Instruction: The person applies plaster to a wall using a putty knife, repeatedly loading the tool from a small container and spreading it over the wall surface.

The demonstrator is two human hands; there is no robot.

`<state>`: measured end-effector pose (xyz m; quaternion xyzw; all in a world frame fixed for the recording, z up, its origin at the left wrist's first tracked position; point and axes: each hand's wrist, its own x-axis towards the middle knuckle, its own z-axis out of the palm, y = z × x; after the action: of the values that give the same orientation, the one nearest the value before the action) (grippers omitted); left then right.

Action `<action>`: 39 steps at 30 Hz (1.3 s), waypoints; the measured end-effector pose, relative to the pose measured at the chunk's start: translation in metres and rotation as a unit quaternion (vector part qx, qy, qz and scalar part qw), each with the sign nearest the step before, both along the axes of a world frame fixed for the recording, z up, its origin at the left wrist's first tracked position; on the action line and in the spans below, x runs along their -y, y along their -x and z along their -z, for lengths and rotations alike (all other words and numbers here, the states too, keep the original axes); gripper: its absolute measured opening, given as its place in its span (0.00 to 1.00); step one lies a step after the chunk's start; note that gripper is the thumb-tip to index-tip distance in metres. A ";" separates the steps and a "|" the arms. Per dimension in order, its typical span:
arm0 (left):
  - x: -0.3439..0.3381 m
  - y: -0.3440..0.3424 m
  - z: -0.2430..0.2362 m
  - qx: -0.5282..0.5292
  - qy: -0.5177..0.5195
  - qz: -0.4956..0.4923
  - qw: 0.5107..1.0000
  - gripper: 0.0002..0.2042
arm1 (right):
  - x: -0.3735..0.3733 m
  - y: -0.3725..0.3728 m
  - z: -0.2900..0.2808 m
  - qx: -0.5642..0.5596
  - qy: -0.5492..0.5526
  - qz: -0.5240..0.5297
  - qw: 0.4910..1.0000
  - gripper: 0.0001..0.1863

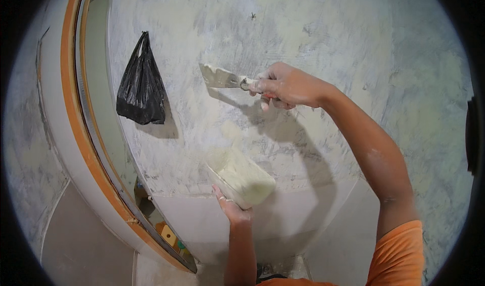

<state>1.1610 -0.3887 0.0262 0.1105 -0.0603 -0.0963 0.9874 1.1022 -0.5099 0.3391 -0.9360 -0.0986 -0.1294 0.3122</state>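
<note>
My right hand (278, 86) is closed round the handle of a putty knife (221, 77), held up in front of the wall. Its wide blade points left, with pale putty along the edge. Below it, my left hand (231, 205) grips a rectangular tub (230, 185) from underneath. Pale cream putty (247, 172) coats the inside of the tub, which tilts toward me. The wall (328, 38) behind both hands bears patchy grey and cream smears. Whether the blade touches the wall I cannot tell. White residue marks the fingers of both hands.
A black plastic bag (142, 91) hangs on the wall at the left. Beyond it runs a door frame (83, 109) with an orange-brown edge. Smooth pale panels (202, 215) line the lower wall. Through the doorway, a yellow object (168, 234) shows low down.
</note>
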 end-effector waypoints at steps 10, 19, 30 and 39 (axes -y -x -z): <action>-0.004 0.001 -0.001 -0.028 -0.030 0.012 0.999 0.30 | 0.060 -0.026 0.151 0.082 -0.270 0.202 0.938 0.25; -0.010 0.005 -0.003 0.040 -0.012 0.004 0.999 0.32 | 0.029 0.055 0.233 0.044 -0.421 0.149 0.894 0.19; -0.008 -0.003 0.059 0.202 -0.120 0.039 0.971 0.32 | 0.016 0.130 0.232 -0.021 -0.320 0.206 0.925 0.13; -0.021 -0.026 0.097 0.261 -0.039 0.113 0.958 0.37 | 0.006 0.138 0.240 -0.048 -0.214 0.179 0.959 0.14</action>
<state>1.1868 -0.3673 -0.0712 0.1630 -0.3246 -0.1776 0.9146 0.9644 -0.5158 0.0994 -0.8546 0.1160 -0.1561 0.4815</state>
